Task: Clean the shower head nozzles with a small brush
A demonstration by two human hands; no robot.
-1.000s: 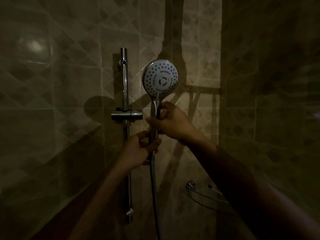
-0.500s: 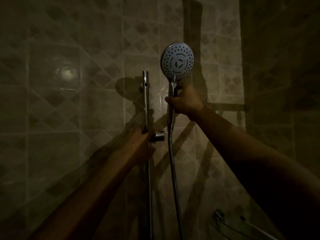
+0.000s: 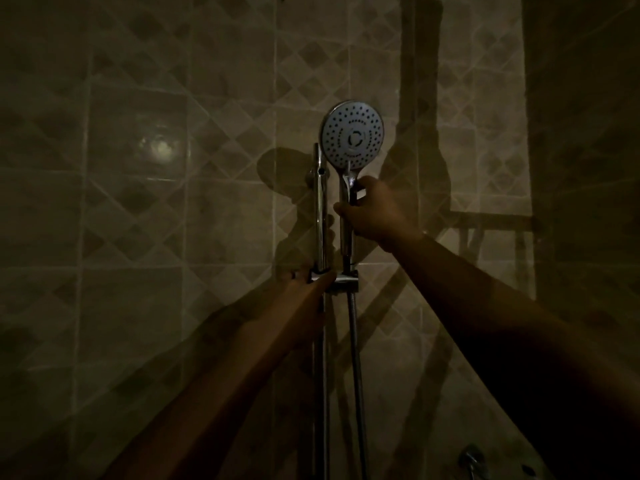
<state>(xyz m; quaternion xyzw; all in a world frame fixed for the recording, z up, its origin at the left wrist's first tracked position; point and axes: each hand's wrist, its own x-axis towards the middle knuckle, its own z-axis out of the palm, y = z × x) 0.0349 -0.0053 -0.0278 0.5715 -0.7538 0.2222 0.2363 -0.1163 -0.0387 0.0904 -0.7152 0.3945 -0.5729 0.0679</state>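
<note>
I see one dim, glossy, diamond-patterned tile wall (image 3: 138, 237) carrying one straight chrome rail (image 3: 320, 220), with one ribbed metal hose (image 3: 356, 358) beside it. The single round shower head (image 3: 352, 135), face dotted, stands upright beside the rail top. The right hand (image 3: 377, 216) fingers clench its handle. The blurred left hand (image 3: 304, 289) pinches the one small chrome holder (image 3: 343, 280).

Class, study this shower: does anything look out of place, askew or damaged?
Only the round silver shower head: it is above its chrome rail holder, not seated, gripped by the right hand, while the left hand holds the holder. Nothing looks damaged.
</note>
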